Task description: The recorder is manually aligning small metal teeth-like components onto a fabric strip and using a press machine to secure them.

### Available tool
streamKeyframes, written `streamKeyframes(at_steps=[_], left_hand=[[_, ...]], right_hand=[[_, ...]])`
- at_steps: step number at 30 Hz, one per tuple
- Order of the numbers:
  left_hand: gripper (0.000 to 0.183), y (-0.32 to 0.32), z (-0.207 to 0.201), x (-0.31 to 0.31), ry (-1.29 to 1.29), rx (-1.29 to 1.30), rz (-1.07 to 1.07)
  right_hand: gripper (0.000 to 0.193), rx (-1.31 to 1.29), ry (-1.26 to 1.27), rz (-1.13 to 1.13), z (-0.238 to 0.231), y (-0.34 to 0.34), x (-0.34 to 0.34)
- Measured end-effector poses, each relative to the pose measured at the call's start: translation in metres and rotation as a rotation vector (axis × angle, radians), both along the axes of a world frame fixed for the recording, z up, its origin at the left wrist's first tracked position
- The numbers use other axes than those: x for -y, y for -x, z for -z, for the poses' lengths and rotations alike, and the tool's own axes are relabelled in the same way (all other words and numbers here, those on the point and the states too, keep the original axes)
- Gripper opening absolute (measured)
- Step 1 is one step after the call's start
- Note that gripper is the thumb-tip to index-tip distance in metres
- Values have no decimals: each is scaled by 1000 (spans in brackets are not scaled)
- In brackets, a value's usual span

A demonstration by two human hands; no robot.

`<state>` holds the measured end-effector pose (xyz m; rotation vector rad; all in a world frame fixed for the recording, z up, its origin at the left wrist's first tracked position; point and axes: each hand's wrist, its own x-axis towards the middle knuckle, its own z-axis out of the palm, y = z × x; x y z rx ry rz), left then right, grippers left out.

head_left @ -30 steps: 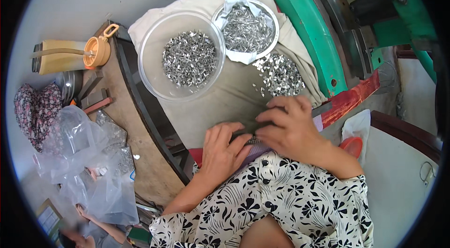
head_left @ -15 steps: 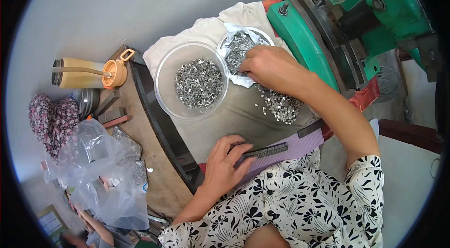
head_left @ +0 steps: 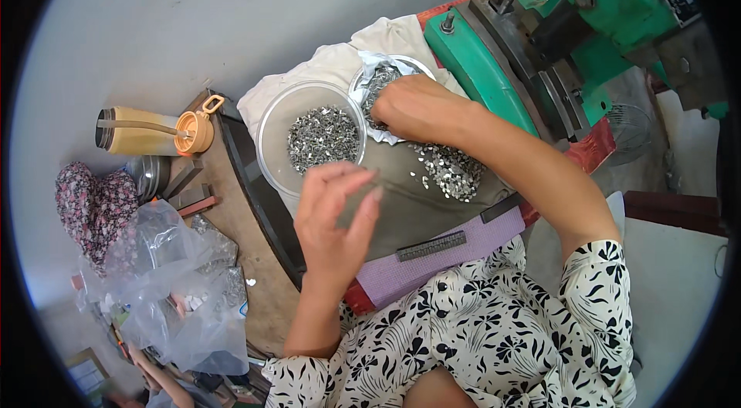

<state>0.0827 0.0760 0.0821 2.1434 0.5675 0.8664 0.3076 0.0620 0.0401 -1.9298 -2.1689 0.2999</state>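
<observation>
My right hand (head_left: 417, 108) reaches into a white bowl (head_left: 421, 66) lined with pale cloth and filled with thin silvery metal pieces (head_left: 379, 84). Its fingers are curled, and their tips are hidden. My left hand (head_left: 333, 215), blurred, is raised over the near rim of a clear plastic tub (head_left: 270, 134) of small metal parts (head_left: 324, 138). Between its thumb and forefinger a thin dark stick-like thing (head_left: 405, 193) seems to be held, smeared by motion. A dark ridged bar (head_left: 432, 246) lies on the purple mat (head_left: 482, 240) in front of me. Loose flat metal bits (head_left: 455, 174) are heaped below my right wrist.
A green machine press (head_left: 486, 60) stands at the right. A shorter dark bar (head_left: 500, 207) rests at the mat's right end. On the left table are a yellow bottle (head_left: 143, 132) with an orange lid, a flowered cloth (head_left: 89, 211) and plastic bags (head_left: 174, 253). Another person's arm (head_left: 158, 373) shows at lower left.
My left hand has lifted off the ridged bar and moved up and left toward the tub. My right hand stays in the white bowl. The whole view has shifted slightly.
</observation>
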Motion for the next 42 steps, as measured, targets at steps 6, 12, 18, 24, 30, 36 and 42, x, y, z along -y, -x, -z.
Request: streamKeyframes(at_steps=[6, 12, 18, 24, 30, 36, 42], left_hand=[[21, -8, -7, -28, -11, -12, -41], [19, -36, -15, -36, -12, -83, -26], [28, -71, 2, -42, 22, -240, -14], [24, -88, 11, -48, 239, -180, 56], [17, -93, 10, -50, 226, -191, 14], [15, -93, 6, -55, 123, -254, -4], [13, -92, 2, -52, 62, -280, -23]], right_hand=[[14, -148, 86, 19, -7, -8, 6], [20, -672, 1, 303, -6, -12, 23], [17, -1316, 63, 589, -16, -3, 30], [17, -1642, 4, 698, -4, -5, 37], [18, -1747, 12, 708, -4, -2, 40], [21, -1731, 37, 679, -2, 2, 40], [28, -1562, 96, 707, -8, 8, 44]])
